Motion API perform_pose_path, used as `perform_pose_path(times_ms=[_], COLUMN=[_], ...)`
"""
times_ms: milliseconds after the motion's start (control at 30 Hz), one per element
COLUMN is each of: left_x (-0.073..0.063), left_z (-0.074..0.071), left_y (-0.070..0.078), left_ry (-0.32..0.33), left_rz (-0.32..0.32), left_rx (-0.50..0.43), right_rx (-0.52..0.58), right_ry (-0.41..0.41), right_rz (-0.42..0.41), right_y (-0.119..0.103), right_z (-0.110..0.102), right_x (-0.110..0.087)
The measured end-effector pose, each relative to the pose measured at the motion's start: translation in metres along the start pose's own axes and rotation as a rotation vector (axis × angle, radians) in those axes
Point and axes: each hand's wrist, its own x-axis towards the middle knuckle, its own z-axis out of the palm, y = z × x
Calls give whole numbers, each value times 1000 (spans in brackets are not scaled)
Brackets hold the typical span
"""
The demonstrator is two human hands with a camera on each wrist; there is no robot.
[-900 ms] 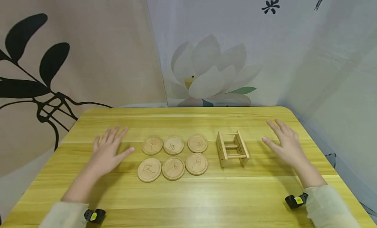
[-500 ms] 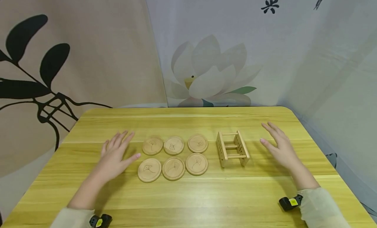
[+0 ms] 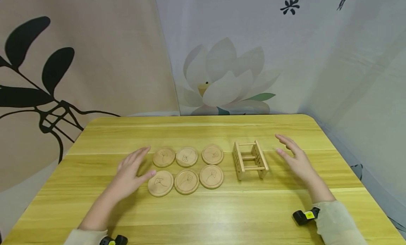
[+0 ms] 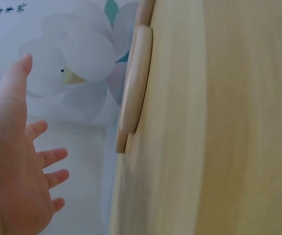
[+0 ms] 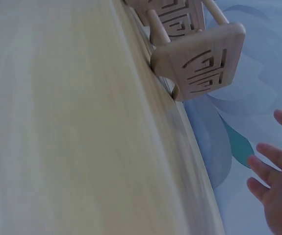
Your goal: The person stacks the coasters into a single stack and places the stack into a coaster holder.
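Several round wooden coasters [image 3: 186, 166] with leaf engravings lie in two rows on the yellow wooden table [image 3: 203, 209]. A small wooden rack [image 3: 250, 159] with rungs stands to their right. My left hand [image 3: 133, 171] hovers with straight fingers just left of the front-left coaster [image 3: 160, 182], thumb near its rim, holding nothing. My right hand [image 3: 293, 156] hangs open a short way right of the rack, apart from it. In the left wrist view the left hand [image 4: 18, 161] spreads beside a coaster edge [image 4: 133, 88]. In the right wrist view fingers [image 5: 278, 181] show near the rack [image 5: 199, 58].
Printed fabric backdrops stand behind the table: black leaves on the left [image 3: 47, 79], a white lotus in the middle [image 3: 225, 79]. The table's rounded right corner [image 3: 309, 120] lies beyond my right hand. Black wrist devices [image 3: 302, 216] sit on both sleeves.
Both hands have moved inward: the left hand slid right up to the front-left coaster, the right hand drifted left toward the rack. Coasters and rack stayed put.
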Motion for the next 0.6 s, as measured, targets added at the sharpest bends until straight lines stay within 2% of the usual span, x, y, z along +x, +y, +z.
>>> perform_pose_path(times_ms=[133, 400, 600], left_x=[-3, -10, -13], left_z=[4, 13, 19], left_y=[1, 2, -3], left_ry=[-7, -20, -44], left_rz=[-17, -32, -49], left_rx=[-57, -143, -189], right_rx=[40, 198, 265], right_ry=[-11, -104, -137], right_rz=[-2, 81, 92], right_y=[2, 6, 10], right_z=[5, 13, 20], right_x=[1, 2, 4])
